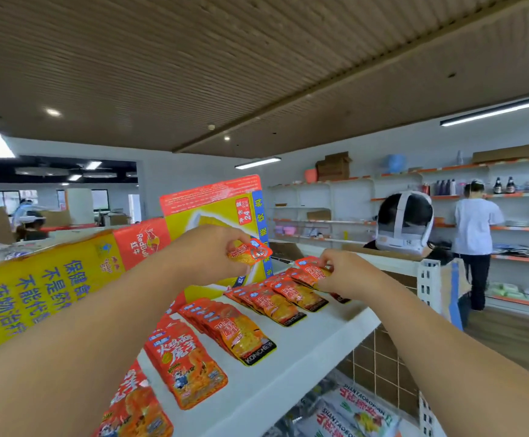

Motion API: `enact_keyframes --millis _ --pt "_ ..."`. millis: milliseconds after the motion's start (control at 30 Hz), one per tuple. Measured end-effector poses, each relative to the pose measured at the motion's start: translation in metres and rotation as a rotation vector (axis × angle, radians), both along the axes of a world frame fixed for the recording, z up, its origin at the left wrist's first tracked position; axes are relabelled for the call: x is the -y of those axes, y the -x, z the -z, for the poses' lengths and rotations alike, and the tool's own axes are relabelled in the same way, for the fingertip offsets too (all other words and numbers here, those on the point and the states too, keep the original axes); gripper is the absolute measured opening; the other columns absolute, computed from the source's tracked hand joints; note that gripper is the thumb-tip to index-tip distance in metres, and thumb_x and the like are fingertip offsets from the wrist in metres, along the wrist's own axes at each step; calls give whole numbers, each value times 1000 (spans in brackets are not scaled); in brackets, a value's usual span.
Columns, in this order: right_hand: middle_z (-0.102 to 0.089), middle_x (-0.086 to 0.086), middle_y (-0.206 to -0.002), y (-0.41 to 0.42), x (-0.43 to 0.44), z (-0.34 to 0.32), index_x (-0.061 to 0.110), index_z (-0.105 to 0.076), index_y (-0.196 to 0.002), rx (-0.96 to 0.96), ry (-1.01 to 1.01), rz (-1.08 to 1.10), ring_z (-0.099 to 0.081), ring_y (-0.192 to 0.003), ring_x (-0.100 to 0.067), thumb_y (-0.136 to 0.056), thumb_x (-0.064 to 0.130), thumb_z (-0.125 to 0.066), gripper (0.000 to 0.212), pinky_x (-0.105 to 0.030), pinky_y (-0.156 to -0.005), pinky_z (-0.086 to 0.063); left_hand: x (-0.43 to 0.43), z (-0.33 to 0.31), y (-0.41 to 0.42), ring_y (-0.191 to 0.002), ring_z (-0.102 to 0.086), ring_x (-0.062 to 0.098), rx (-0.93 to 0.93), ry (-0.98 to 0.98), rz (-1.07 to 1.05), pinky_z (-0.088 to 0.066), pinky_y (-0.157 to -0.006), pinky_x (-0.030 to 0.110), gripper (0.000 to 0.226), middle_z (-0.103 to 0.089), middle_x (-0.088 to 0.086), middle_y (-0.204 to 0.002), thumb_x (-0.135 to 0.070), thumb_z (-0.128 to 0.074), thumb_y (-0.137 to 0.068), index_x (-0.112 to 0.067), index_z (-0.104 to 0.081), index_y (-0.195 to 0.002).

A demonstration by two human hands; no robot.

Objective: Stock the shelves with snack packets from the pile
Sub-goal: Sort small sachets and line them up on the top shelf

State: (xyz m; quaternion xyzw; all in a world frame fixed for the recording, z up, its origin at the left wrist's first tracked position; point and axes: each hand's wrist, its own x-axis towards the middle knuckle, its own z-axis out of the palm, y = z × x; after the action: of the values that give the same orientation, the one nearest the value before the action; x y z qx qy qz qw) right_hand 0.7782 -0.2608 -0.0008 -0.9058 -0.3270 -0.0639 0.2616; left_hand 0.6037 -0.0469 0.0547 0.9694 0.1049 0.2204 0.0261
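Aloft, left hand (pixel 205 247) pinches packet (pixel 252 253) — right hand (pixel 347 274) pinches end stack (pixel 312 274).

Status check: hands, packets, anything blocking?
Left hand pinches one snack packet aloft. Right hand pinches far-row packet on shelf. Red Bull carton close behind rows.

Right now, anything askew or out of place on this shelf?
The yellow Red Bull carton lies tipped on the shelf behind the snack packet rows, logo sideways, flap standing open. The rows look evenly fanned.
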Motion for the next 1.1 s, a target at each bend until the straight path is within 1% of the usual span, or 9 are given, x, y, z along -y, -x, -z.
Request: enact_keyframes --millis 67,167,333,433,533,700,800,967,1100 --pt "-60 3 -93 -24 5 0 25 -56 -116 -25 -11 -28 -57 -74 -14 -84 34 -72 37 -28 -61 -44 10 6 -15 -111 -59 15 35 28 -46 -51 -92 32 56 -61 -8 -124 -54 -73 -85 -44 -55 -137" --pt "-61 2 -96 -53 9 0 23 -56 -113 -50 -18 -75 -59 -78 -16 -81 34 -74 38 -31 -67 -48 21 15 -39 -110 -60 16 55 72 -123 -52 -92 35 56 -63 -7 -123 -53 -74 -83 -42 -58 -136" --pt "-65 -1 -90 -97 4 14 25 -56 -111 -68 -13 -154 -64 -74 -18 -79 28 -69 35 -31 -63 -47 44 30 -83 -101 -63 16 128 118 -207 -54 -90 36 51 -64 -11 -107 -52 -75 -82 -42 -61 -130" --pt "-67 -3 -91 -116 -4 21 25 -57 -112 -74 26 -190 -70 -82 -22 -78 28 -70 36 -32 -63 -50 52 40 -102 -102 -64 15 122 134 -235 -55 -91 37 55 -63 -15 -112 -59 -70 -76 -45 -60 -129" --pt "-66 -1 -88 -130 -12 25 24 -57 -111 -66 53 -215 -69 -77 -20 -78 29 -71 37 -31 -63 -52 55 49 -113 -98 -65 15 120 103 -277 -55 -88 36 61 -67 -13 -116 -64 -68 -75 -44 -59 -132" --pt "-68 -4 -106 -146 -25 30 26 -59 -113 -19 58 -236 -65 -83 -18 -76 32 -70 39 -29 -68 -51 47 66 -112 -98 -62 10 253 214 -306 -50 -84 30 52 -62 -17 -113 -51 -77 -83 -42 -62 -131" --pt "-68 -3 -113 -153 -31 37 25 -60 -120 27 68 -252 -58 -89 -18 -80 34 -70 42 -29 -70 -47 41 71 -108 -91 -59 -2 314 272 -324 -47 -77 27 48 -62 -21 -110 -51 -79 -81 -46 -63 -126" --pt "-64 -4 -122 -159 -36 43 24 -60 -123 68 99 -242 -58 -103 -22 -80 38 -70 46 -32 -81 -51 34 67 -106 -97 -59 -1 320 314 -320 -47 -78 29 47 -61 -22 -113 -53 -79 -80 -49 -62 -123" --pt "-64 -6 -123 -163 -37 46 23 -60 -123 101 137 -225 -59 -108 -24 -81 38 -69 45 -32 -84 -50 38 68 -104 -93 -59 -2 270 288 -340 -47 -75 27 46 -61 -22 -113 -54 -78 -80 -50 -61 -123"
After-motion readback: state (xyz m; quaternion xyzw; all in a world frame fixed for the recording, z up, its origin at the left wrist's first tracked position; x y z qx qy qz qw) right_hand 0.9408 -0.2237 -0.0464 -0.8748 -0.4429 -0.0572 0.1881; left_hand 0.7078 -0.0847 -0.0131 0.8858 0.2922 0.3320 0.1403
